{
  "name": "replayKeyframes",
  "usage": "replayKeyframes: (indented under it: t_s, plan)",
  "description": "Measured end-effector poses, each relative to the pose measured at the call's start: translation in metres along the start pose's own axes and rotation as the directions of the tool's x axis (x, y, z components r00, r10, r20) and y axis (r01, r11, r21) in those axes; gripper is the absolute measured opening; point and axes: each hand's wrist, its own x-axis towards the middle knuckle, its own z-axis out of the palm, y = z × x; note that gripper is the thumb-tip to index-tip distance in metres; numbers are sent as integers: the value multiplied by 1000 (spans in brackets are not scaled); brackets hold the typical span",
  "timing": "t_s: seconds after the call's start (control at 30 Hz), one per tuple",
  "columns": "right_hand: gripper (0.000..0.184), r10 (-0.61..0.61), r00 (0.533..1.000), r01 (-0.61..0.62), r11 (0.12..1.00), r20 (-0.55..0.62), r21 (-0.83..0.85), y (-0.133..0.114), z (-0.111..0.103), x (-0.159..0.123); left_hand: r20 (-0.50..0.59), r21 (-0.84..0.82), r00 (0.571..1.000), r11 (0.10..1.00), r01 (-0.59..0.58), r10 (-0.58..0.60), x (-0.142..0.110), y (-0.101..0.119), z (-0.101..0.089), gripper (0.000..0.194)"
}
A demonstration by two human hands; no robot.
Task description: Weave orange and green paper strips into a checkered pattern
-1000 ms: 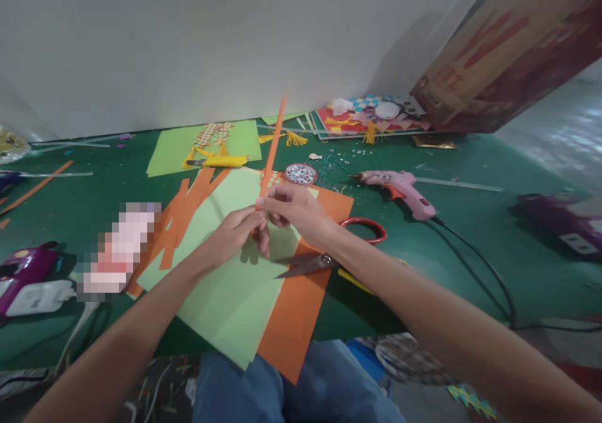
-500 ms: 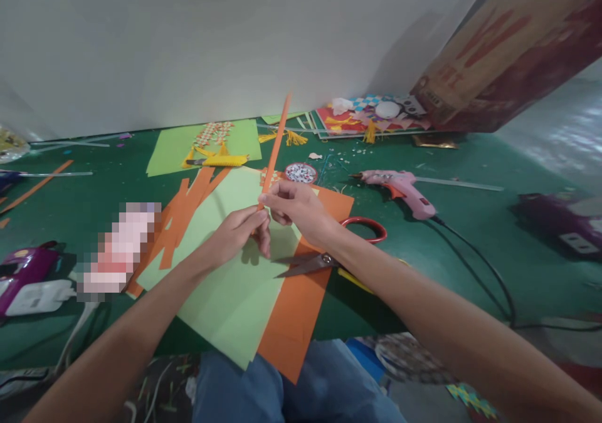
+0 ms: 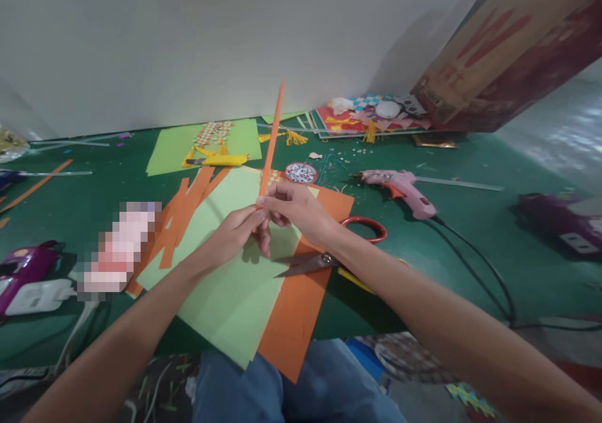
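My left hand (image 3: pixel 235 232) and my right hand (image 3: pixel 294 207) meet above the middle of the table, both pinched on the lower end of a long orange paper strip (image 3: pixel 273 138) that stands up and leans slightly right. Under the hands lies a light green paper sheet (image 3: pixel 230 285) on top of an orange sheet (image 3: pixel 296 310). Red-handled scissors (image 3: pixel 329 257) lie just right of my right wrist, partly hidden by the arm.
A pink glue gun (image 3: pixel 399 188) with a black cable lies to the right. Orange strips (image 3: pixel 183 216) lie left of the sheets, a round dish of googly eyes (image 3: pixel 301 173) behind them. A yellow cutter (image 3: pixel 219 160), a green sheet (image 3: pixel 174 147), craft pieces and a cardboard box (image 3: pixel 508 53) stand at the back.
The strip's top end has risen a little and swung slightly left again. Both hands stay pinched on its lower end at almost the same spot.
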Motion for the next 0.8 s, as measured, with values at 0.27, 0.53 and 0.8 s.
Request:
replayKeyframes:
  t_s: [0.27,0.53,0.8]
  plan:
    - [36,-31,998,31,1000,-60,0,-2,0,-1,28,-18,1000,1000,14,-13,0,-1,-1,28]
    - [36,-8,999,9,1000,-49,10,-2,0,0,40,-52,999,999,6,-4,0,0,-1,29]
    - [33,10,1000,-10,999,-2,30,0,2,-1,33,-27,999,999,19,-19,1,-2,-1,28]
